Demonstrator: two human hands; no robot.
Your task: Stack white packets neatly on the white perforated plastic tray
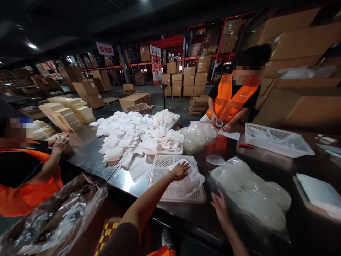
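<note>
My left hand (181,171) rests with spread fingers on a white packet (192,180), which lies in a white perforated plastic basket (162,167). Fingers apart and holding nothing, my right hand (220,204) is over the dark table edge, right of the basket. Close to it lies a large clear plastic bag (250,188) with pale round contents that I cannot make out. A clear round disc (215,160) sits on the table above that bag. Left of and behind the basket spreads a big heap of white packets (125,131).
Across the table, a person in an orange vest (226,96) handles a small clear item beside another plastic bag (198,136). A white basket (279,140) and red-handled tool (246,146) lie right. Another person (26,170) sits left, near a plastic-lined box (61,217).
</note>
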